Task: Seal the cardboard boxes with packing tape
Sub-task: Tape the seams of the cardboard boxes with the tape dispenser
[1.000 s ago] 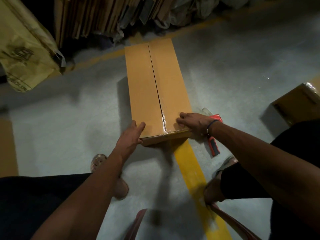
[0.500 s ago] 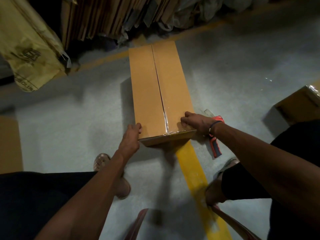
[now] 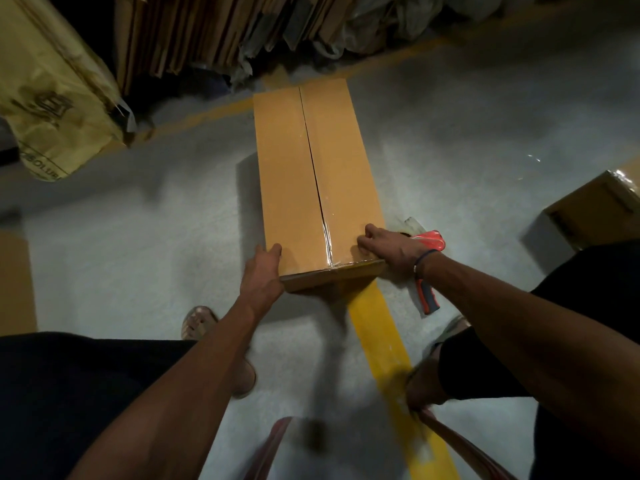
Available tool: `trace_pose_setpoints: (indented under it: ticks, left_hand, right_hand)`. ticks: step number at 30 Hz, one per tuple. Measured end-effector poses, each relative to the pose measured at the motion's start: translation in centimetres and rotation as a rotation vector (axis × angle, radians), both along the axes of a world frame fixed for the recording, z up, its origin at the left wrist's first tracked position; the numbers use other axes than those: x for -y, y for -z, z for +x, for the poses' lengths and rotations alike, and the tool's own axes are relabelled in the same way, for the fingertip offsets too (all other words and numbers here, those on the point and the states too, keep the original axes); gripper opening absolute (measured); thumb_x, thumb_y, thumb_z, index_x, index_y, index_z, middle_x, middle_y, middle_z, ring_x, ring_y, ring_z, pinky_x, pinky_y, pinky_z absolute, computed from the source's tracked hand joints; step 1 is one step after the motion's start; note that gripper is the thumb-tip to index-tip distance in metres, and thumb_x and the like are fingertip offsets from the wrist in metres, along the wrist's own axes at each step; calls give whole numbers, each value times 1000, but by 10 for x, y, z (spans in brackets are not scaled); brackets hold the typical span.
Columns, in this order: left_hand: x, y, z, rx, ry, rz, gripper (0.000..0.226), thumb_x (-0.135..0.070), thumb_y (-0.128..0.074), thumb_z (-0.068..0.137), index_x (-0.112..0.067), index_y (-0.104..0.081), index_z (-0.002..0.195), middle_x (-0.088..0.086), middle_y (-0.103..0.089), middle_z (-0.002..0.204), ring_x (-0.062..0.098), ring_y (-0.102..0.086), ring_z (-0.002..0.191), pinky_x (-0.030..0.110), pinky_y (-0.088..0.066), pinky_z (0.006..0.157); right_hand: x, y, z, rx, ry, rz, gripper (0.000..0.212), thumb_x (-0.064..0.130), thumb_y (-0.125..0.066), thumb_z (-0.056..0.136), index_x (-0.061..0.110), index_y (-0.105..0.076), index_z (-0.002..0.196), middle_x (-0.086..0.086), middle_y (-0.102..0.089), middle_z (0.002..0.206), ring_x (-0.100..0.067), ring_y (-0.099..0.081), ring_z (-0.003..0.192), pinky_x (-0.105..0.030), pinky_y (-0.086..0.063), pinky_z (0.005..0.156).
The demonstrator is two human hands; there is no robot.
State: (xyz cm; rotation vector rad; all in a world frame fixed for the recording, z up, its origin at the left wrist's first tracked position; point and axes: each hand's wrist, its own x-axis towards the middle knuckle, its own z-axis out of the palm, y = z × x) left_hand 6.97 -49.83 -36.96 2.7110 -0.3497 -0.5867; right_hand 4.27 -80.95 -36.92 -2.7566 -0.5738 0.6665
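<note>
A long brown cardboard box (image 3: 294,168) lies on the grey floor with its flaps closed. Clear tape (image 3: 327,237) shines along the near part of the centre seam and over the near edge. My left hand (image 3: 261,275) holds the near left corner, thumb on top and fingers down the side. At the near right edge my right hand (image 3: 391,247) grips the box with curled fingers. A red tape dispenser (image 3: 429,239) with a dark handle lies on the floor just behind my right wrist.
Another taped box (image 3: 595,209) sits at the right. Flat cardboard sheets (image 3: 190,29) lean at the back beside a yellow sack (image 3: 52,98). A yellow floor line (image 3: 381,341) runs from under the box toward my feet. A brown board (image 3: 14,282) lies at left.
My right hand slid from flat on the box top to the right edge and curled. My left hand shifted from the near edge to the left side of the corner.
</note>
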Motion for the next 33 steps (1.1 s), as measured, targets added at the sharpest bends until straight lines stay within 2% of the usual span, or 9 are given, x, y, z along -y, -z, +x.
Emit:
trace_pose_setpoints:
  ticks: [6, 9, 11, 14, 18, 20, 23, 30, 33]
  left_hand:
    - [5, 3, 5, -10, -44, 83, 39, 2, -75, 70, -14, -50, 95, 13, -49, 100, 38, -62, 85, 48, -59, 71]
    - [5, 7, 7, -29, -50, 109, 47, -15, -89, 70, -13, -55, 103, 13, -52, 107, 36, -63, 93, 44, -58, 78]
    - [7, 8, 8, -44, -85, 96, 70, -38, -95, 68, -12, -54, 118, 14, -52, 117, 35, -60, 104, 42, -54, 86]
    - [18, -1, 5, -56, -243, 84, 120, -67, -91, 59, -2, -34, 143, 23, -43, 136, 43, -55, 119, 46, -51, 96]
    - [37, -4, 1, -138, -491, 101, 144, -90, -78, 49, 2, -28, 148, 23, -47, 148, 41, -52, 133, 46, -50, 100]
    - [44, 3, -1, -169, -542, 113, 144, -90, -77, 49, 2, -31, 149, 22, -48, 149, 40, -48, 137, 47, -47, 104]
    - [48, 13, 0, -156, -565, 111, 142, -86, -81, 48, 1, -32, 148, 22, -46, 150, 40, -45, 138, 48, -46, 105]
    - [21, 23, 7, -128, -513, 16, 112, -82, -82, 54, -7, -48, 130, 16, -62, 129, 36, -62, 116, 43, -56, 87]
    - [18, 20, 13, -199, -527, -18, 105, -74, -84, 63, -7, -49, 135, 16, -60, 134, 37, -59, 121, 41, -53, 89]
  right_hand:
    - [2, 10, -3, -3, 75, -3, 37, 4, -69, 85, 23, -49, 109, 3, -38, 110, -22, -52, 92, -38, -50, 78]
    - [6, 14, -2, -19, 84, 18, 38, 3, -70, 82, 22, -52, 110, 4, -37, 111, -21, -52, 95, -31, -42, 77]
    - [7, 15, 1, -45, 126, 40, 38, 3, -70, 82, 20, -54, 111, 2, -40, 114, -21, -52, 96, -27, -36, 76]
    - [7, 15, 2, -80, 263, 111, 47, 14, -81, 74, 23, -53, 111, 0, -41, 117, -23, -54, 96, -29, -43, 76]
    - [-5, 17, -5, -3, 715, 252, 94, 45, -99, 53, 18, -45, 125, -8, -36, 128, -27, -51, 108, -37, -53, 92]
    - [-17, 19, -9, 27, 909, 176, 116, 63, -97, 46, 15, -39, 135, -13, -36, 136, -32, -48, 120, -45, -51, 102]
    - [-28, 27, -13, 29, 1020, 87, 128, 80, -88, 41, 13, -38, 137, -16, -46, 134, -34, -52, 118, -47, -53, 98]
    - [0, 32, -8, -67, 1124, 388, 96, 56, -100, 46, 17, -57, 123, -5, -68, 121, -26, -64, 109, -43, -59, 88]
    - [8, 33, -8, -124, 1168, 451, 92, 51, -100, 51, 19, -58, 126, -5, -70, 123, -26, -66, 113, -42, -59, 91]
